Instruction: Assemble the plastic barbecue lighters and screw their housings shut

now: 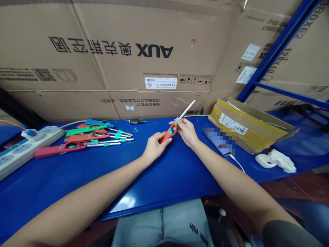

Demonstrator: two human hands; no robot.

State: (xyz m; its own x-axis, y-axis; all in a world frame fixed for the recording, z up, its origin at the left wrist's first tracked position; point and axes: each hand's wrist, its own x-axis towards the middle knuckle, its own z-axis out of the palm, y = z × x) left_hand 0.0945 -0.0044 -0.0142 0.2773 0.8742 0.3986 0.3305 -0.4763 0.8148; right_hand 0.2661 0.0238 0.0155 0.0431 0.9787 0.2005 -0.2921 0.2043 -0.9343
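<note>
An orange long-neck lighter (167, 136) with a green trigger and a silver tube is held up over the blue table, its tube pointing up and to the right. My left hand (155, 146) is wrapped around the orange handle. Where the tube meets the handle, my right hand (187, 131) grips the lighter with its fingertips. To the left lies a pile of similar lighters (86, 136) in red, orange, green and blue, with silver tubes. Behind my hands a black and yellow screwdriver (137, 121) rests near several small screws (135, 130).
A white power strip (28, 147) lies at the left. On the right are a phone (217, 140) on a white cable, a yellow-taped cardboard box (231, 125) and a white crumpled item (282, 161). Large cardboard cartons (110, 68) and a blue frame post (277, 51) stand behind.
</note>
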